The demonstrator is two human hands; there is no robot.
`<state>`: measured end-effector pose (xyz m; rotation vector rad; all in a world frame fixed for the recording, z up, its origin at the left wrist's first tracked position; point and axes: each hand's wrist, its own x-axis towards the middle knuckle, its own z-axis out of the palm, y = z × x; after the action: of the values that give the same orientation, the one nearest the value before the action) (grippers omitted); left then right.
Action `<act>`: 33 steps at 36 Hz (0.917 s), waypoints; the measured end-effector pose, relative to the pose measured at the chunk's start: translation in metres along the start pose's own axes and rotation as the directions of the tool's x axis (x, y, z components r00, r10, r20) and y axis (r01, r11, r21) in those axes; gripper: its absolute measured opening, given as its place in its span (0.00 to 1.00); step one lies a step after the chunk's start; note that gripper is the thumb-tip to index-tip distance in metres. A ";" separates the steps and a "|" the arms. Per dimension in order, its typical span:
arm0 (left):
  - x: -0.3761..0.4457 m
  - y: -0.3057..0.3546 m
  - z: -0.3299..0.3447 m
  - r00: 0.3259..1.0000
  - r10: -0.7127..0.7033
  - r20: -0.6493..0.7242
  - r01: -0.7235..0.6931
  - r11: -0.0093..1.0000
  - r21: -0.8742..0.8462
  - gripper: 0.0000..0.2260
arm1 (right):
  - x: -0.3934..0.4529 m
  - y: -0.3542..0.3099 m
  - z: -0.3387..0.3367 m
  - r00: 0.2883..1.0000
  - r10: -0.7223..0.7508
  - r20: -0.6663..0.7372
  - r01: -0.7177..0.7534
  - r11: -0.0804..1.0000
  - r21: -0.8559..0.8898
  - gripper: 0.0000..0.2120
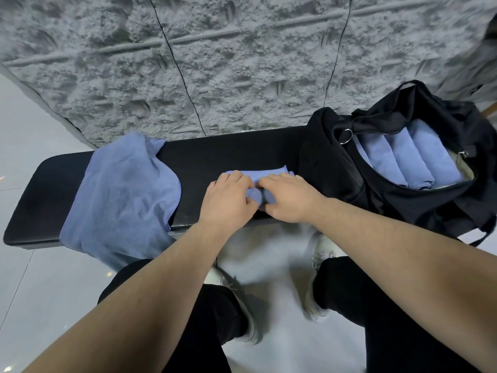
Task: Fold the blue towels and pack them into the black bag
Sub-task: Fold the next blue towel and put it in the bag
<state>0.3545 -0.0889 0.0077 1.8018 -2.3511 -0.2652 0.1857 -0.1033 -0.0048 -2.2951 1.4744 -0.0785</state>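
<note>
Head view, only one. Both hands meet at frame centre on a small blue towel lying on the black bench. Left hand sits at 9 o'clock of the roll, fingers curled over its near edge, thumb tucked under. Right hand at 3 o'clock, fingers bent over the same bundle, touching the left hand's fingertips. Both clamp on cloth, rolling or tightening it, judging by the bulge between the thumbs; far flat part of the towel pokes out at 12 o'clock of the hands.

Unfolded blue towel drapes over the bench at 9 o'clock, its near edge hanging off the front. Black bag stands at 2–3 o'clock, mouth open, three rolled towels side by side inside, some room showing at the right.

Handling, as judgement: microfibre-type cloth, light, limp, no stiffness, not fragile, slightly grippy. A roll likely springs loose if let go, so hold across the middle with the whole hand, loose end pinned under. Draped one: pinch two corners, lift, lay flat.

Grey textured wall behind, pale floor below.
</note>
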 end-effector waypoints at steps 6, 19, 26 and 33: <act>-0.006 0.001 -0.002 0.998 0.024 0.061 -0.025 1.000 0.013 0.11 | -0.004 -0.001 -0.003 0.998 0.023 0.060 -0.027 0.997 0.075 0.13; -0.004 0.003 -0.006 0.987 -0.035 0.156 0.049 0.995 -0.087 0.11 | -0.005 0.002 -0.005 0.992 0.072 0.106 -0.088 0.985 0.150 0.14; 0.008 0.000 -0.003 0.980 -0.052 0.190 0.076 0.990 -0.120 0.09 | -0.008 0.007 -0.012 0.996 -0.018 -0.092 0.020 1.000 0.018 0.27; 0.012 0.004 0.001 0.987 -0.089 0.131 0.118 0.966 -0.231 0.08 | -0.009 0.006 0.001 0.984 -0.142 -0.103 0.117 0.969 -0.215 0.25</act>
<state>0.3479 -0.0997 0.0083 1.8390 -2.1906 -0.6579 0.1773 -0.0975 -0.0063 -2.5962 1.4479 -0.1031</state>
